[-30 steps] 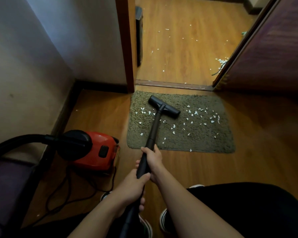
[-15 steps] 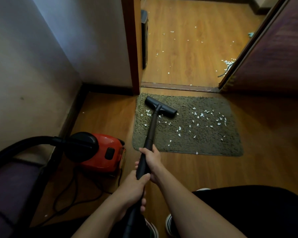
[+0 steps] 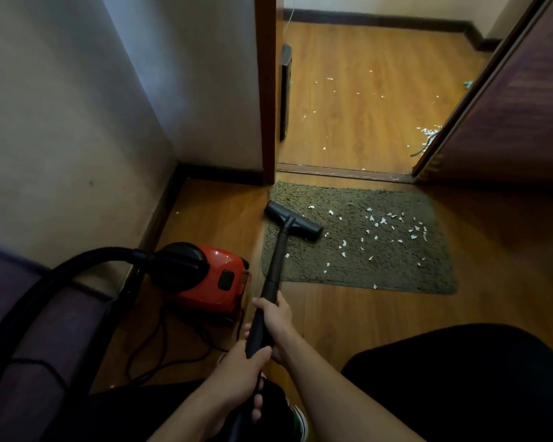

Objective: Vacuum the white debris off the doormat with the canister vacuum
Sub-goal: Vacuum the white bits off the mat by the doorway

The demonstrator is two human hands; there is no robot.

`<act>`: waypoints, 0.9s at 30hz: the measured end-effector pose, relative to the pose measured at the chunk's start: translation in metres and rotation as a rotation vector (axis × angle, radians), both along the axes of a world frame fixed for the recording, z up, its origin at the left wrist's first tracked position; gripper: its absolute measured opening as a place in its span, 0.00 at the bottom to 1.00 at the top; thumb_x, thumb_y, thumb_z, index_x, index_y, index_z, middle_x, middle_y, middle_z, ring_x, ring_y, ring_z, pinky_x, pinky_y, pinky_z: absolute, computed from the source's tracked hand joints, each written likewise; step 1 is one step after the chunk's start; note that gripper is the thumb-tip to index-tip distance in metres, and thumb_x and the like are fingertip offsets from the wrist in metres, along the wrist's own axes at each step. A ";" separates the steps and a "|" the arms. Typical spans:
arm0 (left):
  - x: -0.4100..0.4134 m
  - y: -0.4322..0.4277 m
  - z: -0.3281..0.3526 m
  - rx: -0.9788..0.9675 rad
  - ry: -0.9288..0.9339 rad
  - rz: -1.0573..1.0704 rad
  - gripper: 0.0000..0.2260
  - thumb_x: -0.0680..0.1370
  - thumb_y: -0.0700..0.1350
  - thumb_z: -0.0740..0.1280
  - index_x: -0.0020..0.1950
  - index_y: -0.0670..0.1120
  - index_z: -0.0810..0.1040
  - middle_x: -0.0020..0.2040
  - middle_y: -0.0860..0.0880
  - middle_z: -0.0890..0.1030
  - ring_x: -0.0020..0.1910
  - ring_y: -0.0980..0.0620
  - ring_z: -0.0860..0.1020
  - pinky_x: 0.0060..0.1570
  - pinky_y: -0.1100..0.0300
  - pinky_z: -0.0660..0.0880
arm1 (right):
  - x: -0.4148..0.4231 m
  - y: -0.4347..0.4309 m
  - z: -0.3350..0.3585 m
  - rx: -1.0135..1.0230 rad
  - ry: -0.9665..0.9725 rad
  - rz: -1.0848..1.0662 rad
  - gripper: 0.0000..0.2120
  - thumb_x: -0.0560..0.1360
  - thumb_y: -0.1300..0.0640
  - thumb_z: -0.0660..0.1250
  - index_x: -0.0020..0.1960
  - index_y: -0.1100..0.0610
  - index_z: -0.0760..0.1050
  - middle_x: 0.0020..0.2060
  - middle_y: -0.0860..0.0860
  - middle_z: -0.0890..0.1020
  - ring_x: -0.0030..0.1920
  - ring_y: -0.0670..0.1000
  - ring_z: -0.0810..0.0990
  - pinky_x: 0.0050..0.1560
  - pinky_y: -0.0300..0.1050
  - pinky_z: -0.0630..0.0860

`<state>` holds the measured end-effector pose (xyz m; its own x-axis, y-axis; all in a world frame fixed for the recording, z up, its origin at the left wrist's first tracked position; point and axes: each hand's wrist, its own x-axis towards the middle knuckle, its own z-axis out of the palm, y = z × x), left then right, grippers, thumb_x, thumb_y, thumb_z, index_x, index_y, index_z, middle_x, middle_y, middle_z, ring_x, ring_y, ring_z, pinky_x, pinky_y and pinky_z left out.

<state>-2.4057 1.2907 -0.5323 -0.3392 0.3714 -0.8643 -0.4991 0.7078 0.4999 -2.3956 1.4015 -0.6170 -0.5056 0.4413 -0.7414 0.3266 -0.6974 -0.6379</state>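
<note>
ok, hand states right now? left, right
Left hand: grips the vacuum wand, nearer the person's body.
Right hand: grips the same wand, ahead of the left.

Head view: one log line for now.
left hand: grips wand | right hand: grips wand | nozzle: on doormat left edge | white debris: right of nozzle

**Our tally at the doorway**

We count one doormat point(image 3: 380, 269), one red canister vacuum point(image 3: 217, 279) to its left, one black hose point(image 3: 109, 253), and one wand point(image 3: 276, 260) ending in one nozzle point(image 3: 292, 221). There are two hands, the left hand point(image 3: 240, 374) nearer and the right hand point(image 3: 276, 320) farther. The white debris point(image 3: 380, 221) runs to dozens of scraps, too many for us to number exactly.
</note>
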 end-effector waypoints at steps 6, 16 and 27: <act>0.004 -0.022 0.009 -0.008 -0.017 -0.022 0.10 0.84 0.52 0.60 0.63 0.52 0.69 0.39 0.44 0.74 0.24 0.53 0.73 0.24 0.62 0.72 | 0.003 -0.026 0.001 0.001 -0.029 -0.012 0.15 0.81 0.62 0.65 0.66 0.55 0.68 0.43 0.62 0.79 0.24 0.55 0.80 0.24 0.44 0.77; 0.003 -0.020 0.005 0.023 0.004 -0.029 0.10 0.84 0.51 0.59 0.65 0.51 0.68 0.37 0.44 0.73 0.22 0.53 0.72 0.23 0.62 0.71 | 0.001 -0.022 -0.001 -0.006 0.000 -0.023 0.14 0.81 0.62 0.64 0.66 0.55 0.69 0.38 0.61 0.76 0.24 0.54 0.79 0.24 0.44 0.77; -0.009 0.037 -0.012 0.022 -0.016 0.010 0.08 0.84 0.52 0.60 0.63 0.58 0.67 0.40 0.44 0.73 0.25 0.53 0.73 0.24 0.61 0.73 | -0.014 0.036 -0.022 -0.004 -0.002 -0.064 0.18 0.81 0.61 0.65 0.70 0.58 0.68 0.35 0.58 0.76 0.23 0.54 0.78 0.23 0.44 0.75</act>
